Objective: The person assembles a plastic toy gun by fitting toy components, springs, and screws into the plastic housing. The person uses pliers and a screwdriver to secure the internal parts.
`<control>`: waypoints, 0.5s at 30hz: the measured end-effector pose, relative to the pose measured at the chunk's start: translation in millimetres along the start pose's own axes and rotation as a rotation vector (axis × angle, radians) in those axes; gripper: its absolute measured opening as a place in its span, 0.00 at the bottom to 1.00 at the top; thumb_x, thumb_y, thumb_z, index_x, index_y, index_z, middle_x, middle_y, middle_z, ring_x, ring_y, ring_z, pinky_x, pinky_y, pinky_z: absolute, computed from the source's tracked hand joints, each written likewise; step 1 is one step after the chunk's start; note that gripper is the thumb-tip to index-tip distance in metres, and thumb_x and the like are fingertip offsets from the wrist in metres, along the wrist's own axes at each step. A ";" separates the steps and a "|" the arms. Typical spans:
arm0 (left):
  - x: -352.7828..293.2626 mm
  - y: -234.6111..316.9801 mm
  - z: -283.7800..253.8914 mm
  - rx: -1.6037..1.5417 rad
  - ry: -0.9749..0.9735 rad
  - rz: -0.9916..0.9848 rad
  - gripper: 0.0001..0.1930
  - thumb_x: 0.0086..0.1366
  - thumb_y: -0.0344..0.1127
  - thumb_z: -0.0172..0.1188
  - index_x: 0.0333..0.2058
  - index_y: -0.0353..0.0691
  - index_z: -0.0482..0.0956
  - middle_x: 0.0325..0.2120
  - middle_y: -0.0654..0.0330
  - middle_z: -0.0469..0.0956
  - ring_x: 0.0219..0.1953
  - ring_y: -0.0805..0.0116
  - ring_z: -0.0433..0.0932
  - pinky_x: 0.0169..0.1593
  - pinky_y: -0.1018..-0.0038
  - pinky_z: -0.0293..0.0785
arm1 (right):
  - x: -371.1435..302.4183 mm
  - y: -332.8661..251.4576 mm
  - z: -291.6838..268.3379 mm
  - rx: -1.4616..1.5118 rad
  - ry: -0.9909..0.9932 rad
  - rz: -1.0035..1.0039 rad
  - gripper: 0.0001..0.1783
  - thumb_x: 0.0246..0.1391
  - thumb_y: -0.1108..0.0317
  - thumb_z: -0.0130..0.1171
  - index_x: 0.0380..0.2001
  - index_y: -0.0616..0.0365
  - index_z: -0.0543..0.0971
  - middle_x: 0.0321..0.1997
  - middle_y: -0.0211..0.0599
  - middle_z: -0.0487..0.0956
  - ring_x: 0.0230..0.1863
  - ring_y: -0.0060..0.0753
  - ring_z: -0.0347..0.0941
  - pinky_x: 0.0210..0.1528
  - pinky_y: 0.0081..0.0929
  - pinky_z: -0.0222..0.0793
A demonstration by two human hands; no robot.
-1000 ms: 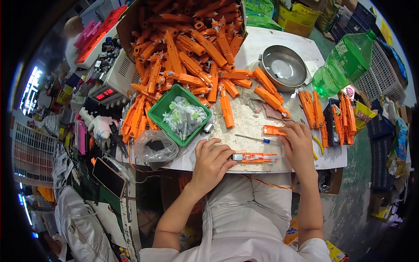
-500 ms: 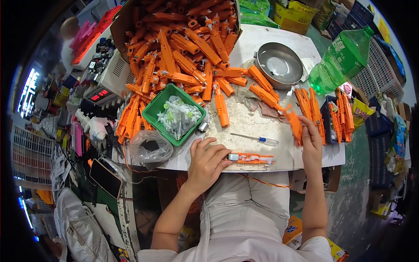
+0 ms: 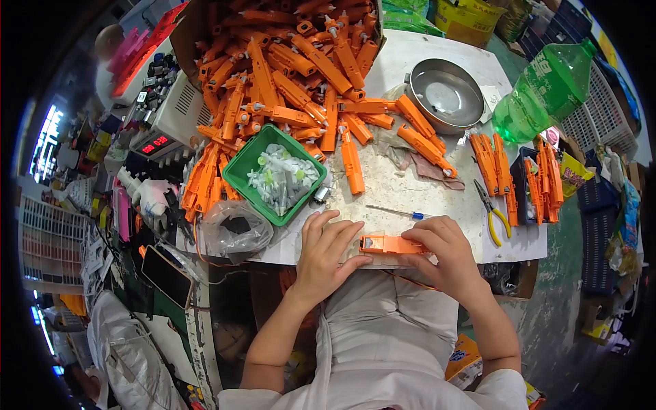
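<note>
Right hand (image 3: 448, 254) grips a slim orange plastic housing (image 3: 387, 244) below frame centre, best kept level, beside a spread left hand (image 3: 324, 251).

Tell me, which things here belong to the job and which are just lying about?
Probably the job:
orange casing, gripped by the right hand, beside the left hand
heaped orange casings
screwdriver, close by
perhaps pliers

Probably just lying about:
phone
green bottle
</note>
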State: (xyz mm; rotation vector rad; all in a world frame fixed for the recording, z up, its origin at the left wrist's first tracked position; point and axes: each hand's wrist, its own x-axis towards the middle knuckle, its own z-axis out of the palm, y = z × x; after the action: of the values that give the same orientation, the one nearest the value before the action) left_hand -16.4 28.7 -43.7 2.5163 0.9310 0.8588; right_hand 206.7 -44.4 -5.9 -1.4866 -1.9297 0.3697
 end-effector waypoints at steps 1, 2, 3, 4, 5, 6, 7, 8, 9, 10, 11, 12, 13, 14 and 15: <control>-0.5 -0.1 -0.4 0.004 0.000 -0.006 0.29 0.46 0.44 0.69 0.48 0.41 0.75 0.43 0.60 0.72 0.53 0.56 0.64 0.59 0.55 0.56 | 0.9 1.1 2.3 -0.010 -0.012 -0.004 0.18 0.39 0.67 0.67 0.38 0.56 0.77 0.38 0.34 0.75 0.43 0.39 0.69 0.46 0.33 0.65; -1.0 -0.3 -0.9 0.009 0.000 0.002 0.29 0.46 0.45 0.69 0.48 0.41 0.75 0.42 0.60 0.72 0.53 0.55 0.64 0.58 0.55 0.56 | 1.7 2.1 4.9 -0.020 -0.023 -0.007 0.18 0.39 0.66 0.67 0.37 0.56 0.77 0.38 0.33 0.74 0.44 0.38 0.69 0.47 0.33 0.64; -1.5 -0.7 -1.8 0.014 -0.001 0.011 0.29 0.46 0.45 0.69 0.48 0.40 0.75 0.42 0.60 0.72 0.53 0.55 0.64 0.58 0.56 0.56 | 2.3 3.1 8.1 -0.015 -0.027 -0.010 0.18 0.39 0.66 0.67 0.37 0.56 0.77 0.38 0.33 0.74 0.44 0.38 0.69 0.47 0.33 0.64; -0.7 -0.4 -1.6 0.011 -0.002 0.011 0.29 0.46 0.45 0.69 0.48 0.40 0.75 0.42 0.60 0.72 0.53 0.55 0.64 0.58 0.56 0.56 | 1.1 4.1 9.9 -0.019 -0.031 -0.001 0.18 0.39 0.66 0.67 0.37 0.56 0.77 0.38 0.33 0.74 0.44 0.38 0.69 0.48 0.33 0.63; 0.2 0.0 -1.6 0.001 -0.004 0.016 0.29 0.46 0.45 0.68 0.47 0.41 0.75 0.42 0.60 0.72 0.53 0.55 0.64 0.58 0.55 0.56 | 0.1 4.8 10.9 -0.022 -0.036 0.008 0.18 0.39 0.66 0.67 0.37 0.56 0.77 0.38 0.33 0.74 0.45 0.38 0.68 0.49 0.33 0.62; 1.3 0.4 -1.5 -0.009 -0.006 0.020 0.28 0.46 0.44 0.68 0.47 0.41 0.76 0.42 0.61 0.73 0.53 0.55 0.64 0.58 0.55 0.57 | -0.6 5.3 11.1 -0.024 -0.036 0.012 0.18 0.39 0.66 0.67 0.37 0.56 0.77 0.38 0.33 0.74 0.45 0.38 0.68 0.49 0.33 0.62; 1.8 0.7 -1.9 -0.011 -0.008 0.019 0.28 0.46 0.44 0.68 0.47 0.41 0.76 0.42 0.61 0.73 0.53 0.55 0.64 0.58 0.55 0.57 | -0.7 5.9 11.8 -0.034 -0.041 0.005 0.19 0.39 0.66 0.67 0.37 0.55 0.77 0.38 0.33 0.74 0.45 0.38 0.68 0.49 0.33 0.62; 2.5 1.2 -2.2 -0.014 -0.009 0.023 0.25 0.47 0.44 0.68 0.45 0.43 0.77 0.42 0.61 0.73 0.53 0.55 0.64 0.58 0.56 0.57 | -0.8 6.4 12.3 -0.044 -0.045 -0.002 0.19 0.39 0.66 0.67 0.38 0.55 0.77 0.38 0.33 0.74 0.45 0.38 0.68 0.49 0.33 0.63; 3.4 1.5 -2.1 -0.019 -0.009 0.028 0.23 0.48 0.43 0.67 0.44 0.44 0.78 0.41 0.62 0.73 0.53 0.56 0.64 0.58 0.56 0.57 | -0.8 7.0 12.6 -0.046 -0.046 0.001 0.19 0.39 0.66 0.67 0.38 0.55 0.77 0.38 0.33 0.74 0.45 0.38 0.68 0.49 0.33 0.63; 3.9 1.5 -2.0 -0.021 -0.011 0.027 0.23 0.48 0.43 0.67 0.44 0.44 0.78 0.41 0.62 0.73 0.53 0.56 0.64 0.58 0.56 0.57 | -0.8 7.7 13.2 -0.057 -0.050 -0.006 0.18 0.39 0.66 0.67 0.37 0.55 0.77 0.38 0.33 0.74 0.45 0.38 0.68 0.49 0.34 0.63; 4.6 1.4 -1.8 -0.013 -0.008 0.043 0.20 0.49 0.42 0.67 0.42 0.45 0.79 0.40 0.64 0.74 0.53 0.56 0.64 0.58 0.56 0.57 | -0.8 8.4 13.4 -0.069 -0.054 -0.012 0.18 0.39 0.66 0.67 0.37 0.56 0.77 0.39 0.33 0.74 0.45 0.38 0.68 0.49 0.34 0.63; 5.1 1.3 -1.2 -0.005 -0.006 0.058 0.17 0.50 0.41 0.66 0.41 0.46 0.80 0.39 0.65 0.74 0.53 0.56 0.65 0.58 0.56 0.57 | -0.4 8.8 13.6 -0.071 -0.054 -0.010 0.18 0.39 0.66 0.67 0.37 0.56 0.77 0.39 0.33 0.74 0.45 0.38 0.68 0.49 0.34 0.63; 4.9 1.4 -0.3 -0.008 -0.007 0.060 0.17 0.50 0.41 0.66 0.41 0.46 0.80 0.39 0.65 0.74 0.53 0.56 0.65 0.58 0.56 0.57 | 0.1 8.8 13.4 -0.045 -0.070 0.002 0.18 0.40 0.66 0.66 0.38 0.55 0.77 0.39 0.33 0.74 0.45 0.38 0.68 0.50 0.34 0.63; 4.3 1.2 0.7 -0.016 0.002 0.048 0.16 0.51 0.40 0.66 0.39 0.47 0.81 0.38 0.65 0.74 0.52 0.57 0.65 0.58 0.56 0.57 | 0.3 9.1 12.9 -0.020 -0.085 0.014 0.18 0.40 0.66 0.66 0.38 0.55 0.77 0.39 0.33 0.74 0.45 0.38 0.68 0.50 0.35 0.63; 4.0 1.3 1.4 -0.024 0.010 0.037 0.14 0.51 0.39 0.65 0.38 0.47 0.81 0.37 0.66 0.75 0.52 0.57 0.66 0.58 0.56 0.57 | 0.1 9.7 12.0 -0.022 -0.084 0.017 0.18 0.40 0.66 0.66 0.38 0.55 0.77 0.39 0.33 0.74 0.45 0.38 0.68 0.50 0.35 0.63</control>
State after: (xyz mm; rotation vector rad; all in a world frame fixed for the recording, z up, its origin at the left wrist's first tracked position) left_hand -12.5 30.3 -42.5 2.5179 0.8748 0.8896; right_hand 206.1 -39.2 -20.4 -1.5248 -1.9939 0.4259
